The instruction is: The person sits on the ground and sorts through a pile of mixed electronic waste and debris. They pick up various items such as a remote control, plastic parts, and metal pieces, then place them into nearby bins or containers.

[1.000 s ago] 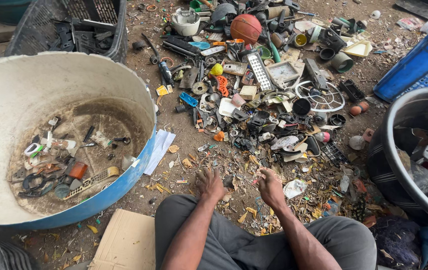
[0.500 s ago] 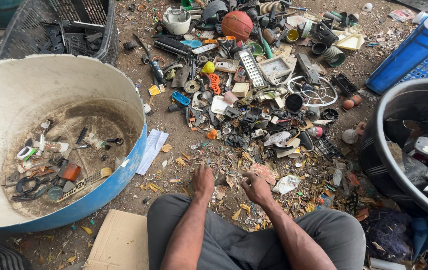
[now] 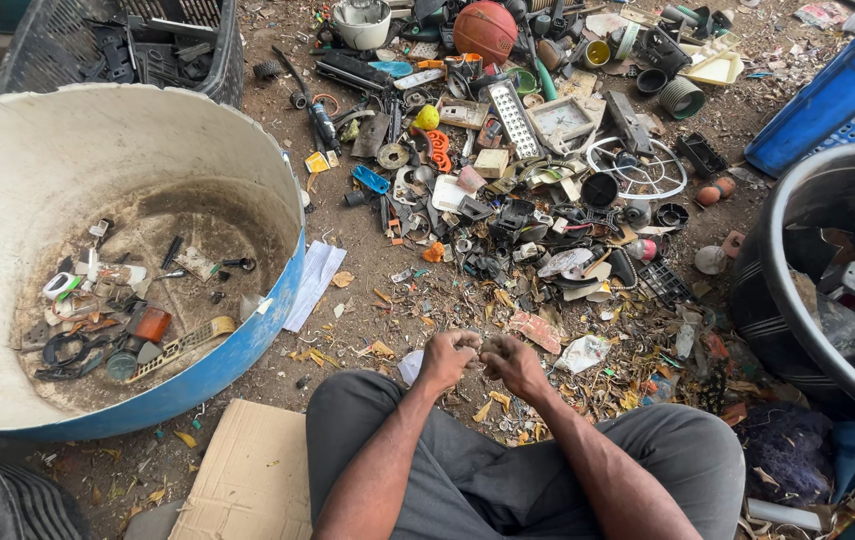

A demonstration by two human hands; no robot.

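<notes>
At the left edge of the bare ground a cut-open blue tub (image 3: pixel 248 360) with a white inside is set within arm's reach, and small scraps are gathered in its bottom (image 3: pixel 118 320), apparently so that picked pieces can be dropped in without rising. Behind it, at the far left corner, a dark plastic crate (image 3: pixel 118 45) holds black parts. A flattened sheet of cardboard (image 3: pixel 248 480) lies just beside the seated person's left knee.

In the middle, above the lap, the left hand (image 3: pixel 448 360) and the right hand (image 3: pixel 513 362) are brought together, touching. The fingers of both are curled inward and appear pinched on something very small between them; what it is cannot be told, since it is hidden by the fingertips. It is held close to the body, probably for inspection or for pulling apart.

Beyond the hands a heap of mixed plastic scrap (image 3: pixel 528 200) is spread over the ground, with an orange ball (image 3: pixel 485 30) at the far edge. At the right edge stand a black tub (image 3: pixel 778 290) and a blue crate (image 3: pixel 838 100).
</notes>
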